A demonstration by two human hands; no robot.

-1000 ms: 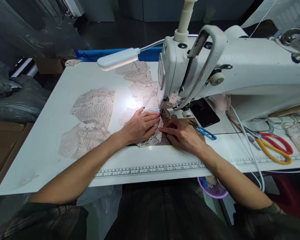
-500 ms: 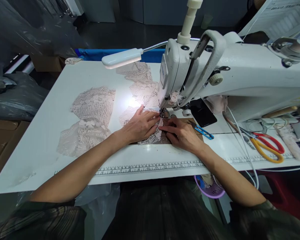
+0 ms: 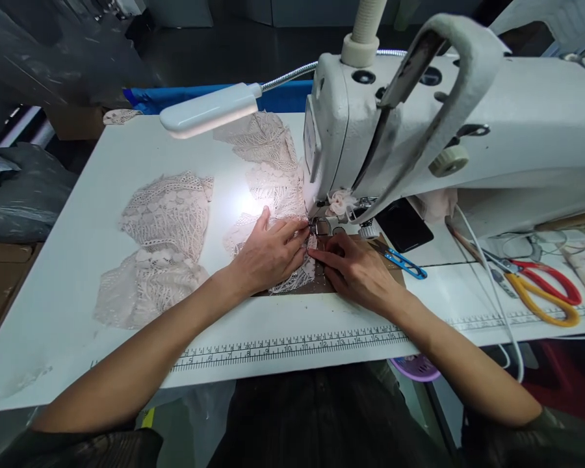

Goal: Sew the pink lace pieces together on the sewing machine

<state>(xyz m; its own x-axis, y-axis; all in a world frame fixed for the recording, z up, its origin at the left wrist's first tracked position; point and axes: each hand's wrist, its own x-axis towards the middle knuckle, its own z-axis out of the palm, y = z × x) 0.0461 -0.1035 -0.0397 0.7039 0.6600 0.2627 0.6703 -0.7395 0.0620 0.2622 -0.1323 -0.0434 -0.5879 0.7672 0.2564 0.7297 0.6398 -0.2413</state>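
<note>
A pale pink lace piece (image 3: 277,188) runs under the needle area of a white sewing machine (image 3: 336,123). My left hand (image 3: 270,250) lies flat on the lace, fingers stretched toward the presser foot (image 3: 316,226) and thumb pointing away from me. Just right of the foot, my right hand (image 3: 353,266) has its index finger extended onto the lace edge. Its other fingers are curled, and whether they pinch the fabric is hard to see. Blue thread snips (image 3: 402,261) lie close beyond that hand.
Another lace piece (image 3: 168,221) lies on the left of the white table (image 3: 53,273). A lit lamp (image 3: 209,110) hangs over the work. To the right are a black phone (image 3: 404,224) and scissors with red and yellow handles (image 3: 546,299). A printed ruler (image 3: 287,348) follows the front edge.
The view has shifted closer to the machine. Both hands keep nearly the same place at the presser foot, and the lace shows little visible movement.
</note>
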